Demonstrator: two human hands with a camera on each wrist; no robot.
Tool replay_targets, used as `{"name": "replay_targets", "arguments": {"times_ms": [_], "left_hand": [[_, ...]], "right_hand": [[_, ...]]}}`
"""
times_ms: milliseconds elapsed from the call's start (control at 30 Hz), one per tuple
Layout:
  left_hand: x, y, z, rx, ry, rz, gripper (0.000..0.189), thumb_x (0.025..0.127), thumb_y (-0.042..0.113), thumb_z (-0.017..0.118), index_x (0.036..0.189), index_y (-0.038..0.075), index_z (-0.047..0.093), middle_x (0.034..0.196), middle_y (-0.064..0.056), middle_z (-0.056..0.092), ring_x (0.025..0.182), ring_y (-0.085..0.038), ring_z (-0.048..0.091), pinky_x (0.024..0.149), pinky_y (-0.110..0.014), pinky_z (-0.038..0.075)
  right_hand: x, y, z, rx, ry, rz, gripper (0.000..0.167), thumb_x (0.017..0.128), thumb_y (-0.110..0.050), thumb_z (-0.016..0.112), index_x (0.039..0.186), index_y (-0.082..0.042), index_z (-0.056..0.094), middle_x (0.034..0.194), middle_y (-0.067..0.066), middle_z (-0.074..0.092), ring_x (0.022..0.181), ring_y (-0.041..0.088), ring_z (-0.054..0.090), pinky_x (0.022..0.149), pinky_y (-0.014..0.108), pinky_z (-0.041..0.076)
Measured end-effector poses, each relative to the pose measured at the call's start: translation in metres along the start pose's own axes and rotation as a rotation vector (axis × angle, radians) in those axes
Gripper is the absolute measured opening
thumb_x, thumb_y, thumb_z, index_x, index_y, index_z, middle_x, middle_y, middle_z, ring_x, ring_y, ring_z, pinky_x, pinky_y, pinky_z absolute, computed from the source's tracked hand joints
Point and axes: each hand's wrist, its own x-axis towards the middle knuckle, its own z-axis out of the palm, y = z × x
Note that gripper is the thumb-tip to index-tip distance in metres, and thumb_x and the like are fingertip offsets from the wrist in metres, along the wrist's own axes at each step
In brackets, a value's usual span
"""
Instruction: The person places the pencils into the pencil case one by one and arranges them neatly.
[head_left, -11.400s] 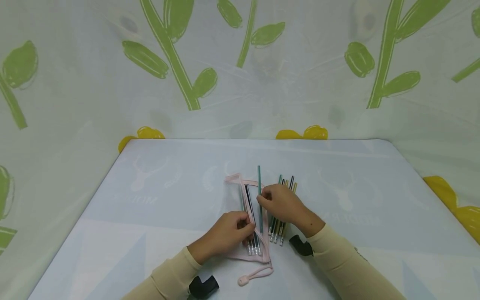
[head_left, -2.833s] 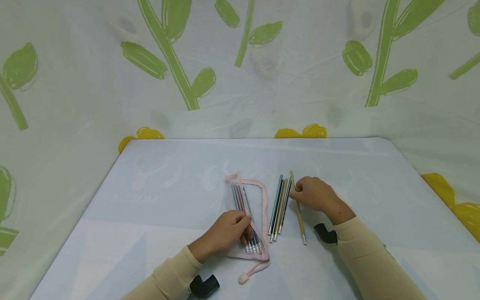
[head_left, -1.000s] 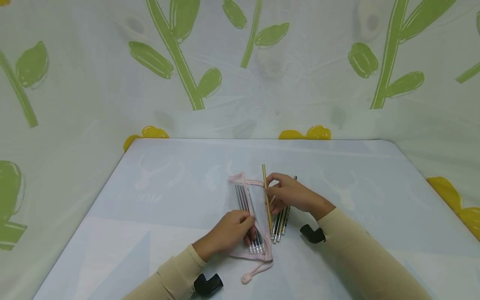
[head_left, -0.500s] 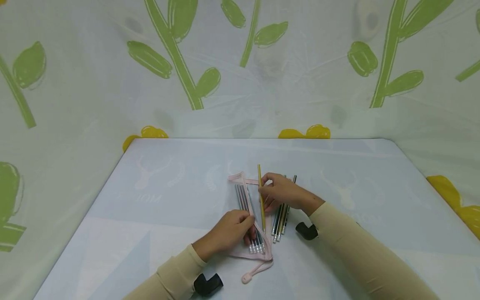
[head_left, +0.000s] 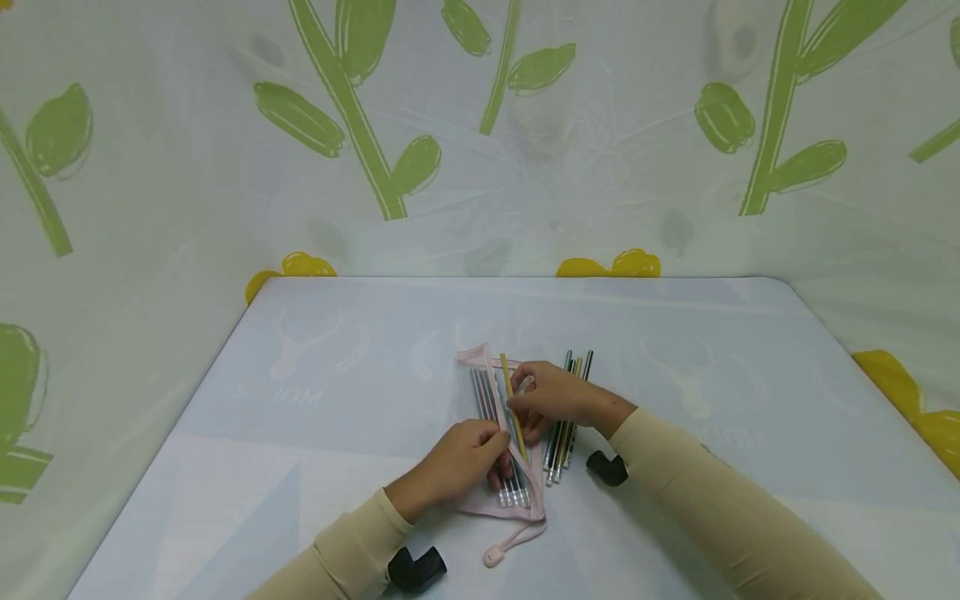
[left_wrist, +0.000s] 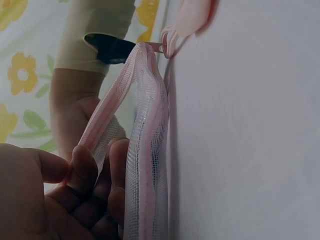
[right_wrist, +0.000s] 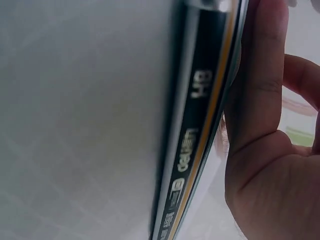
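Since the frame half a second ago, the yellow pencil (head_left: 506, 373) has slid down and to the left into the open pink mesh zip pouch (head_left: 536, 504), and the right hand (head_left: 551, 393) has moved with it. The left hand (head_left: 465, 458) and the pouch stay where they were.

The right hand pinches the yellow pencil between thumb and fingers. The pencil tilts slightly, its far end near the pouch's far edge and its lower part within the opening; its near tip cannot be made out. The left hand pinches the pouch's zipper edge, thumb against forefinger, with the other fingers curled against the mesh.

Several dark and grayish pencils (head_left: 483, 392) lie side by side in the pouch, their silvery ends toward the person. Just right of the pouch, partly under the right hand, lies a loose bundle of pencils (head_left: 562, 446) in green, black and yellow; the right wrist view shows one dark barrel lettered HB. The pink zipper pull (head_left: 493, 556) rests on the pale table (head_left: 375, 333) at the near end.
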Motion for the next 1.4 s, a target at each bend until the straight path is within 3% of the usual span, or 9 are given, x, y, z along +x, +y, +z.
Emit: {"name": "replay_targets", "arguments": {"times_ms": [1033, 1233, 1400], "left_hand": [[-0.001, 0.001, -0.001, -0.004, -0.003, -0.005, 0.038, 0.103, 0.021, 0.043, 0.077, 0.003, 0.065, 0.073, -0.005, 0.070, 0.056, -0.010, 0.061, 0.056, -0.023, 0.046], [-0.001, -0.001, -0.001, -0.020, -0.008, -0.008, 0.037, 0.103, 0.020, 0.043, 0.078, 0.002, 0.065, 0.073, -0.005, 0.070, 0.056, -0.010, 0.061, 0.057, -0.023, 0.048], [0.000, -0.002, 0.001, -0.021, -0.010, -0.020, 0.036, 0.103, 0.020, 0.043, 0.077, 0.005, 0.065, 0.072, -0.001, 0.068, 0.056, -0.010, 0.061, 0.058, -0.024, 0.050]], "right_hand": [[0.000, -0.003, 0.008, -0.067, 0.006, 0.013, 0.018, 0.089, -0.009, 0.062, 0.104, -0.002, 0.054, 0.070, 0.011, 0.067, 0.051, 0.018, 0.069, 0.053, 0.032, 0.058], [-0.005, -0.001, 0.003, -0.059, -0.044, -0.063, 0.018, 0.094, -0.016, 0.063, 0.103, -0.004, 0.051, 0.070, 0.011, 0.067, 0.053, 0.019, 0.069, 0.054, 0.033, 0.058], [-0.019, 0.001, -0.004, -0.085, -0.008, -0.143, 0.019, 0.098, -0.024, 0.062, 0.098, -0.006, 0.055, 0.074, 0.010, 0.066, 0.056, 0.021, 0.067, 0.054, 0.035, 0.057]]}}
